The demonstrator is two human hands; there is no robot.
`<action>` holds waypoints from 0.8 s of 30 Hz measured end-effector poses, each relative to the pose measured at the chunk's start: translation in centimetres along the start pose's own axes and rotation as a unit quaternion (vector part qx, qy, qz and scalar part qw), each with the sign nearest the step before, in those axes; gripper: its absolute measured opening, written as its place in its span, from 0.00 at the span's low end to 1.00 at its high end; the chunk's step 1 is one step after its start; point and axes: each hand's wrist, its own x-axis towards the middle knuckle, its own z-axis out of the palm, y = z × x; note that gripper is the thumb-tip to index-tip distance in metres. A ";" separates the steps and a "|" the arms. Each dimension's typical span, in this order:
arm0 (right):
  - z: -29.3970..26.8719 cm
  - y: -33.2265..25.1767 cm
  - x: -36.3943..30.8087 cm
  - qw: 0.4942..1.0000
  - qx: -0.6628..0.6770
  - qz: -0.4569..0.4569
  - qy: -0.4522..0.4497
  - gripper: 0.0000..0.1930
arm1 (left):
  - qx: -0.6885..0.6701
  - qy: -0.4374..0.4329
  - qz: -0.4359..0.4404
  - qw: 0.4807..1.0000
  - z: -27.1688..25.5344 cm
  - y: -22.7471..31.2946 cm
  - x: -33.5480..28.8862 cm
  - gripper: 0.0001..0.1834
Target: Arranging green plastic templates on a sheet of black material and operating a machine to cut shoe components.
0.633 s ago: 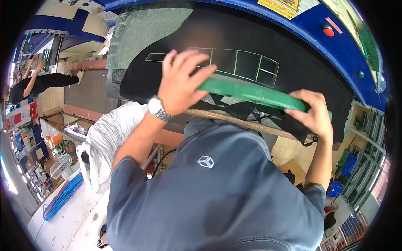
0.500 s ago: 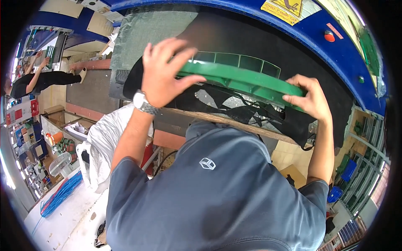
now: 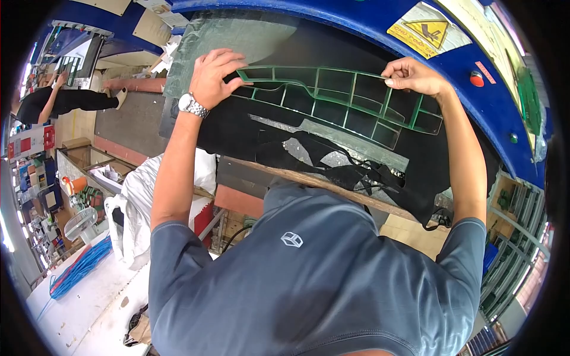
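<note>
Evidently, the step in hand is one of positioning: the green frame (image 3: 351, 89), a long divided piece with a curved near wall, is held between two hands over the black sheet (image 3: 225, 127). Whether its underside bears on anything cannot be confirmed. A second frame (image 3: 344, 126) lies on the sheet, partly overlapped in view by the held one and showing along its near side. By judgement, the next move calls for both ends to be governed together, with the clearance between the two frames checked before either end is released.

Pose, left side: the left forearm (image 3: 178, 160) reaches forward from below, a wristwatch (image 3: 193, 105) at its end. The left hand (image 3: 212, 77) is back uppermost, fingers extended rightward, thumb apart from them. The frame's narrow tip sits between thumb and fingers — a wide, loose-looking bracket, and its firmness cannot be told.

Pose, right side: the right forearm (image 3: 466, 154) rises and leans inward; the right hand (image 3: 415, 79) points left, wrist bent. Grip narrow: thumb and curled forefinger pinch the frame's far edge, inboard of the right end — which extends free beneath the wrist.

Adjacent, a grey strip (image 3: 350, 142) and black scraps (image 3: 347, 177) lie on the near side of both frames. A blue machine beam (image 3: 368, 21) spans the far side, apart from the hands.
</note>
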 end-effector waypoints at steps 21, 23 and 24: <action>6.5 2.1 -10.2 0.969 -0.215 0.004 0.124 0.16 | -0.184 -0.124 0.068 0.973 0.0 8.7 0.0 0.20; 8.9 3.5 -13.2 0.974 -0.189 0.042 0.116 0.15 | -0.217 -0.157 0.076 0.960 0.9 11.3 -1.4 0.19; 10.4 4.6 -14.4 0.976 -0.179 0.057 0.114 0.15 | -0.237 -0.167 0.075 0.954 1.7 12.4 -2.4 0.19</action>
